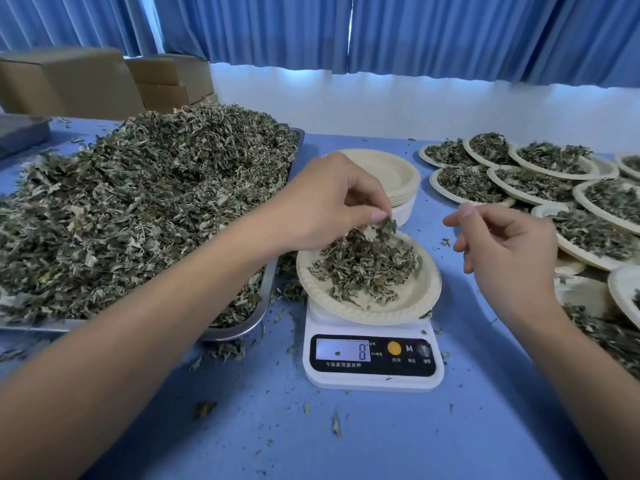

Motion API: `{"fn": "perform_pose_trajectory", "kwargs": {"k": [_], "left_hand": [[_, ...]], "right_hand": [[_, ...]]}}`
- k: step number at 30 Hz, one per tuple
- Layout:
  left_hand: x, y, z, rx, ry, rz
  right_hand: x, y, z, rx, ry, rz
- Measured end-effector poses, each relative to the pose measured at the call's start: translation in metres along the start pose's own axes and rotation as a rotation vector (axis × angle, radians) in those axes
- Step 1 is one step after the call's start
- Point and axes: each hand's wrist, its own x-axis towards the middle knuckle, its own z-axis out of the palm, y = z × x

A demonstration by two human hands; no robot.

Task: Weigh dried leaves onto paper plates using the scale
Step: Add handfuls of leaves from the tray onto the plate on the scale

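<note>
From my feed, the scale [372, 362] sits on the blue desk [381, 438] just in front of me, and its display shows an 8. A paper plate [410, 299] rests on top of it, carrying a loose heap of dried leaves [363, 265].

My left hand [325, 202] hangs over the plate's far edge, thumb and fingertips pinched together on a small tuft of leaves [386, 226] that dangles just above the heap. My right hand [502, 244] hovers to the right of the plate, apart from it — fingers loosely curled, thumb and forefinger not meeting, nothing held.

To the left, just beside the scale, a metal tray [242, 327] is piled high with the bulk leaves [138, 202]; crumbs lie scattered on the desk around it. Behind the scale stands a stack of empty plates [388, 174]. On the right, filled plates [512, 201] overlap one another in rows — each with its own portion. Cardboard boxes [69, 81] stand at the far left, with blue curtains [415, 29] behind.
</note>
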Motion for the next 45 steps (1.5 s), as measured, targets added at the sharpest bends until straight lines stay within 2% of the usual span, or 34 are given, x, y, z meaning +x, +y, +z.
{"fn": "perform_pose_trajectory", "kwargs": {"k": [4, 7, 10, 13, 15, 16, 17, 20, 25, 30, 32, 37, 41, 45], "left_hand": [[-0.001, 0.000, -0.012, -0.055, 0.064, -0.020], [0.001, -0.003, -0.028, -0.100, 0.176, -0.072], [0.002, -0.018, -0.058, 0.035, 0.228, -0.178], [-0.003, -0.044, -0.086, 0.424, 0.099, -0.412], [-0.012, -0.056, -0.094, 0.645, -0.113, -0.628], [-0.014, -0.058, -0.095, 0.686, -0.190, -0.662], [-0.015, -0.056, -0.095, 0.645, -0.197, -0.634], [-0.011, -0.041, -0.084, 0.346, -0.076, -0.440], [-0.002, -0.034, -0.041, 0.327, -0.354, -0.310], [0.001, -0.038, -0.019, 0.277, -0.403, -0.344], [0.003, -0.036, -0.014, 0.216, -0.370, -0.350], [0.031, -0.014, -0.005, -0.014, -0.165, -0.344], [0.072, 0.019, 0.024, -0.291, -0.198, -0.394], [0.115, 0.049, 0.065, -0.458, -0.261, -0.439]], "right_hand": [[-0.001, 0.001, -0.001, 0.013, 0.002, -0.001], [0.000, 0.001, 0.000, 0.013, 0.002, -0.001], [0.000, 0.001, -0.001, 0.014, 0.006, 0.005], [0.000, 0.002, -0.001, 0.021, 0.004, 0.008], [0.001, 0.004, 0.000, 0.024, -0.020, 0.013], [0.001, 0.005, 0.000, 0.022, -0.050, 0.028], [0.002, 0.006, 0.001, 0.011, -0.094, 0.054], [0.003, 0.010, 0.005, -0.047, -0.255, 0.148], [0.002, 0.007, 0.001, 0.029, -0.395, 0.274], [0.002, 0.002, -0.004, 0.023, -0.461, 0.364], [0.006, -0.001, -0.008, 0.028, -0.436, 0.381], [0.033, -0.008, -0.037, 0.082, -0.278, 0.430], [0.068, -0.002, -0.088, -0.007, -0.173, 0.412], [0.096, 0.019, -0.143, -0.163, -0.117, 0.387]]}}
